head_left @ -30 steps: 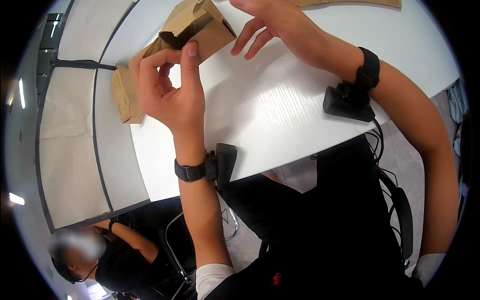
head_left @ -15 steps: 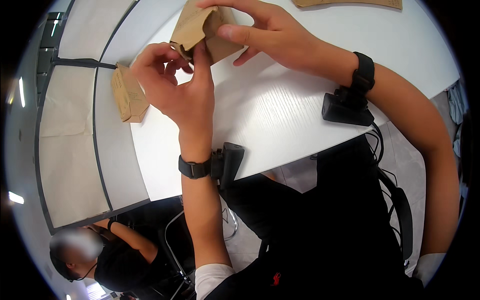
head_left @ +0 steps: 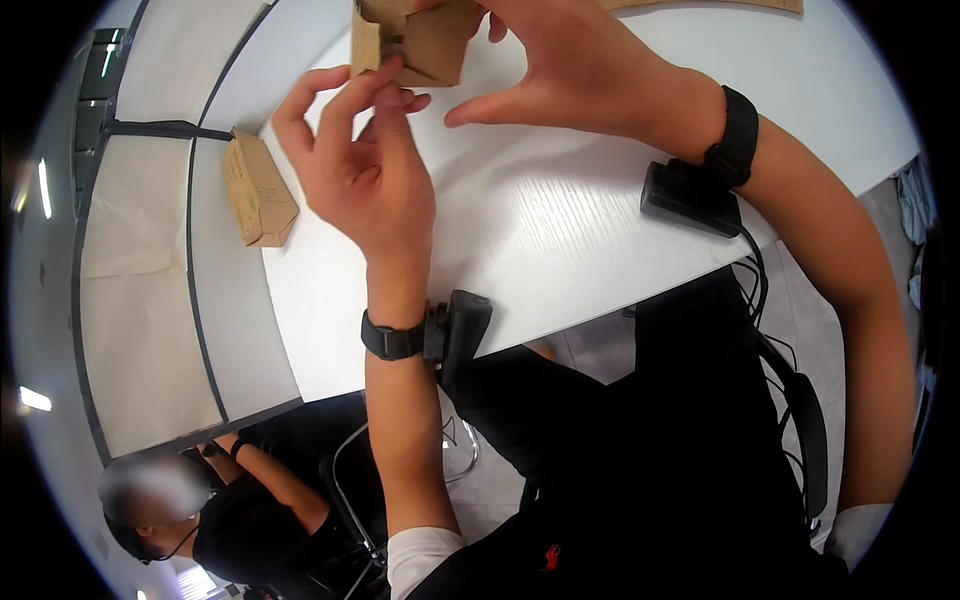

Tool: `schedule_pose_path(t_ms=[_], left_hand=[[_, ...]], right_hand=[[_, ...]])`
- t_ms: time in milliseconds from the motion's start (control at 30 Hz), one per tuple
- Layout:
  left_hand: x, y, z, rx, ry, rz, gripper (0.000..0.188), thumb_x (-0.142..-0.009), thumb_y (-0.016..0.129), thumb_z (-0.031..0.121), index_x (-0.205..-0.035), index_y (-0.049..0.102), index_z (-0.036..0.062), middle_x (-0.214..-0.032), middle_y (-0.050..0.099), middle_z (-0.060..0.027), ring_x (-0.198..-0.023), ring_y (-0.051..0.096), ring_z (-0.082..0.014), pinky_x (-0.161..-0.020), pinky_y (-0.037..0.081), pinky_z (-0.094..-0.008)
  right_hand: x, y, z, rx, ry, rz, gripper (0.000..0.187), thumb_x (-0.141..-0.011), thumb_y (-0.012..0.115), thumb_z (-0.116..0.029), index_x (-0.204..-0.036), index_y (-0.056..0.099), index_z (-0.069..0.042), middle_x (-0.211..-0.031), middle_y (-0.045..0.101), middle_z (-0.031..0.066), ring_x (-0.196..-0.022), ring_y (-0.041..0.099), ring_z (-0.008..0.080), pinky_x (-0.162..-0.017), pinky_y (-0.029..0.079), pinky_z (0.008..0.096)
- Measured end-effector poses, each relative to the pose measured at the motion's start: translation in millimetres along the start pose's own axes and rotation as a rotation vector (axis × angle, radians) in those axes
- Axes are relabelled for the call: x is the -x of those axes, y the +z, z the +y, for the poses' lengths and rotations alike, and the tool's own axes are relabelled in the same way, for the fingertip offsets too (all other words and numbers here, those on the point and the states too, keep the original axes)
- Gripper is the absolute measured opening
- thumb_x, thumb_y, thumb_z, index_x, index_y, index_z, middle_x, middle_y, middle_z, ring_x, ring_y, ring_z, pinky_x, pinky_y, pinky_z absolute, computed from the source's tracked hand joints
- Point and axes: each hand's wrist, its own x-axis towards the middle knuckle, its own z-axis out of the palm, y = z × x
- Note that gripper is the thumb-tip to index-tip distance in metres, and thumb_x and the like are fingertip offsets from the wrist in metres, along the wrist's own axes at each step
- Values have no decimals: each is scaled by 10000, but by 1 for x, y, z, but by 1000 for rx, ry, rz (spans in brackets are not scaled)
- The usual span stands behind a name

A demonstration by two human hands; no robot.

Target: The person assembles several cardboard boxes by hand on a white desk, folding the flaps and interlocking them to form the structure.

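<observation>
A small brown cardboard box (head_left: 425, 50) is at the top edge of the view, partly cut off, with its open end and folded flaps facing me. My left hand (head_left: 365, 165) has its index fingertip on the box's lower edge, the thumb close below it, pinching that corner. Beside the box's right side, my right hand (head_left: 570, 75) is spread, its thumb stretched away from the cardboard. Some of its fingers reach up to the box's top, where the frame cuts them off. A black strap with a black device sits on each wrist.
Another brown cardboard box (head_left: 258, 190) stands on the white table (head_left: 540, 240) by the grey partition (head_left: 235, 280) at left. A flat cardboard piece (head_left: 710, 5) lies at the far edge. Cables (head_left: 760, 290) hang by my right side. Another person (head_left: 250, 520) sits beyond the partition, lower left.
The box has tipped so its open end now faces me, and it sits slightly higher in view. My right thumb has come off the cardboard and swung downward. The left fingers have shifted along the edge.
</observation>
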Motion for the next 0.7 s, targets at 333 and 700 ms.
schedule_pose_path(t_ms=[333,700], left_hand=[[-1,2,-5,-51,245,57,543,-814,805,-41,-1311,603,42,-1160,597,-128,-921,653,-175,-653,585,-241],[-7,0,3,-231,161,-19,411,-848,798,71,-1233,657,52,-1026,584,-63,-820,609,-132,-556,557,-217]], right_hand=[[-8,-5,-6,147,-66,44,549,-750,730,25,-1261,541,-35,-1190,639,157,-1019,677,342,-810,574,375],[-9,4,-4,179,-236,87,320,-803,699,23,-1094,583,-42,-1081,667,91,-833,673,265,-698,555,353]])
